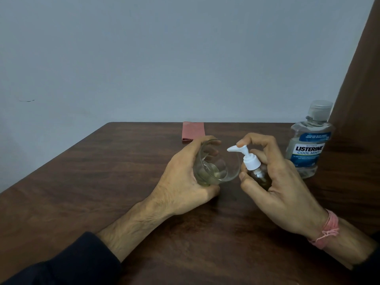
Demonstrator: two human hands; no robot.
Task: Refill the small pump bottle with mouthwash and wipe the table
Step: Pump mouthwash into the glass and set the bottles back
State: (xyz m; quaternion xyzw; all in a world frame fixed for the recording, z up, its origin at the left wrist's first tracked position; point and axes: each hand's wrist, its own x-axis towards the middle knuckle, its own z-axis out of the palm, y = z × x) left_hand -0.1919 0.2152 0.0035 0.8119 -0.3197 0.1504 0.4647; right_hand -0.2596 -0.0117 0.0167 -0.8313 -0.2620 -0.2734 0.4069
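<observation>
Mostly, fingers (267, 161) hide the pump bottle (259, 176).

Pump bottle (259, 177) body mostly behind right hand (279, 182) fingers; Listerine bottle (308, 147) small print illegible.

Head-worn view, forward and down, close over the table (86, 182).

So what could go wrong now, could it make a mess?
Maybe. The left hand holds the glass tilted, so the bit of liquid inside could spill onto the table. The right hand has a finger on the pump bottle; its nozzle might squirt past the rim.
</observation>
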